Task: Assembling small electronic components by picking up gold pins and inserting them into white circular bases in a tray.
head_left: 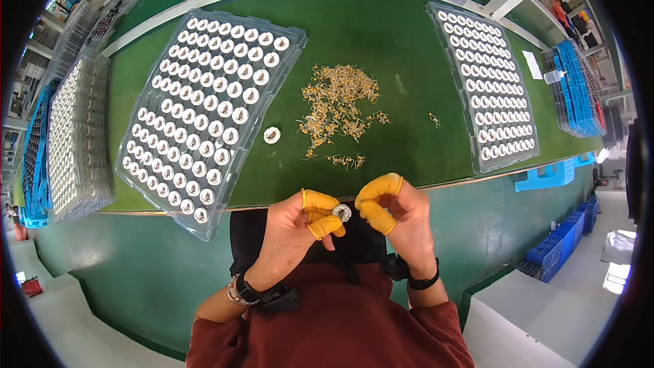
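Note:
Yellow finger covers sit on the fingertips of both hands, which meet just off the table's front edge. My left hand (289,227) pinches a small round white part (343,213) with a dark centre between thumb and fingers. Close beside it, my right hand (403,212) has thumb and forefinger pressed together; whatever they hold is too small to make out. Another round white part (272,135) lies loose on the green table. Beyond the hands spreads a pile of small yellow components with thin wire leads (340,99).
A clear tray (298,35) with rows of round white parts lies tilted at the left, overhanging the front edge. A similar tray (507,161) is at the right. Stacked trays (82,194) stand far left, blue trays (579,88) far right. A blue stool (545,177) stands below.

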A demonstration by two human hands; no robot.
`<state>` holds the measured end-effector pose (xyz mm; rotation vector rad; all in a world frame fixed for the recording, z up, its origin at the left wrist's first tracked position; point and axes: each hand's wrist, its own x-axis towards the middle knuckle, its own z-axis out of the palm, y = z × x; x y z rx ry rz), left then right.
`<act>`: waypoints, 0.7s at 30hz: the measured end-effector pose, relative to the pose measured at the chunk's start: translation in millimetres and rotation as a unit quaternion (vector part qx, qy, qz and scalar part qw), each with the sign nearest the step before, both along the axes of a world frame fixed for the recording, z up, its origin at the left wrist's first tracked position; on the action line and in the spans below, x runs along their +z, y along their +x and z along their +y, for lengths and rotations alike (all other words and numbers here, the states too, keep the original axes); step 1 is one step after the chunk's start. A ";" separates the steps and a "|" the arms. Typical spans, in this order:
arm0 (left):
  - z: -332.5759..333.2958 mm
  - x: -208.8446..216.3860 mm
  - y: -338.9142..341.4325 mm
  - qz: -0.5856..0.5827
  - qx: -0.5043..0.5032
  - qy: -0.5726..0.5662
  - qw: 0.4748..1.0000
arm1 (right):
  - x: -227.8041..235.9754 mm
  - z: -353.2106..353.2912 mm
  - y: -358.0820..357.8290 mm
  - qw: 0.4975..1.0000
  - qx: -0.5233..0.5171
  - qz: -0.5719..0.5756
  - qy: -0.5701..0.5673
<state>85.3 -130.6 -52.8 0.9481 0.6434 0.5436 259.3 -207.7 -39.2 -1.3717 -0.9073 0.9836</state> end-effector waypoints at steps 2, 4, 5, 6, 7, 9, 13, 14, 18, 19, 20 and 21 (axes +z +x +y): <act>0.6 3.9 0.1 -0.003 0.007 -0.025 1.000 | -2.8 0.7 -11.0 0.999 -0.007 0.025 0.021; -0.2 3.8 -2.4 -0.005 0.008 -0.027 1.000 | -7.5 -0.6 -14.4 0.999 -0.012 -0.006 0.032; -0.3 4.1 -3.1 -0.005 0.009 -0.027 1.000 | -9.8 -0.6 -15.5 0.998 -0.018 -0.038 0.044; -0.1 4.6 -3.5 -0.008 0.010 -0.025 1.000 | -11.5 0.3 -16.9 0.998 -0.016 -0.038 0.044; -0.1 5.1 -3.8 -0.011 0.009 -0.023 1.000 | -13.2 0.9 -18.6 0.998 -0.021 -0.039 0.053; -1.0 6.5 -3.0 -0.013 0.012 -0.031 0.999 | -12.6 0.5 -21.2 0.998 -0.023 -0.028 0.056; -0.5 7.0 -3.6 -0.013 0.010 -0.037 0.999 | -15.5 0.1 -22.6 0.997 -0.028 -0.049 0.061; -0.3 7.2 -3.9 -0.011 0.007 -0.038 0.999 | -15.7 -0.2 -23.4 0.997 -0.032 -0.048 0.059; 0.4 5.9 -4.8 -0.017 0.003 -0.037 0.999 | -18.4 -0.9 -24.9 0.993 -0.047 -0.078 0.074; 0.4 6.1 -5.0 -0.014 0.002 -0.030 0.999 | -19.0 -1.0 -25.3 0.992 -0.050 -0.085 0.078; 0.2 6.1 -5.0 -0.010 0.000 -0.022 1.000 | -19.5 -1.2 -25.8 0.991 -0.053 -0.092 0.082; 0.4 6.3 -4.6 -0.004 -0.001 -0.010 1.000 | -20.0 -2.0 -26.5 0.990 -0.058 -0.097 0.081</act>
